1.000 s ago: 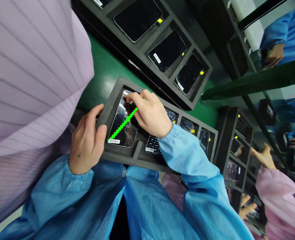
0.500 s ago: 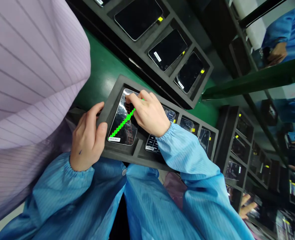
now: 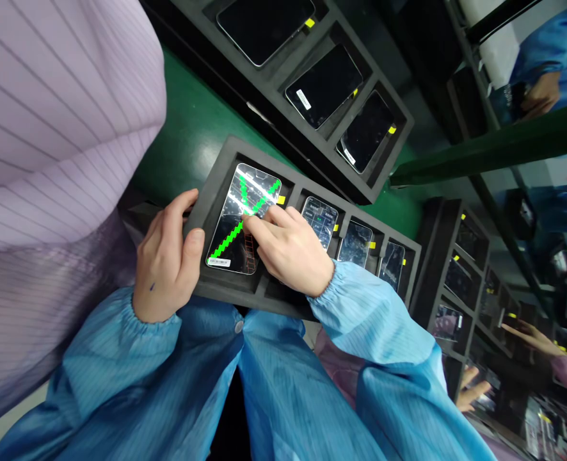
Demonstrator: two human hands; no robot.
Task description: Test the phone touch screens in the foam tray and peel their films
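A dark foam tray lies across my lap with several phones in its compartments. My left hand holds the tray's left end, thumb on the near rim and fingers along the outer side. In the leftmost compartment a phone shows a jagged green trail in a Y shape and a column of red boxes. My right hand holds nothing; its index fingertip touches that screen about the middle, with the other fingers bent. Beside it, partly behind my right hand, a second phone shows a grid of buttons.
Beyond my tray, another foam tray holds dark-screened phones with yellow tabs, on a green surface. More trays stand at right, near another person's hand. A purple striped garment fills the left side. A green bar crosses the upper right.
My right index finger has moved down from the top of the screen to its middle. A second green branch now runs down the screen where red boxes were. My left hand stays on the tray.
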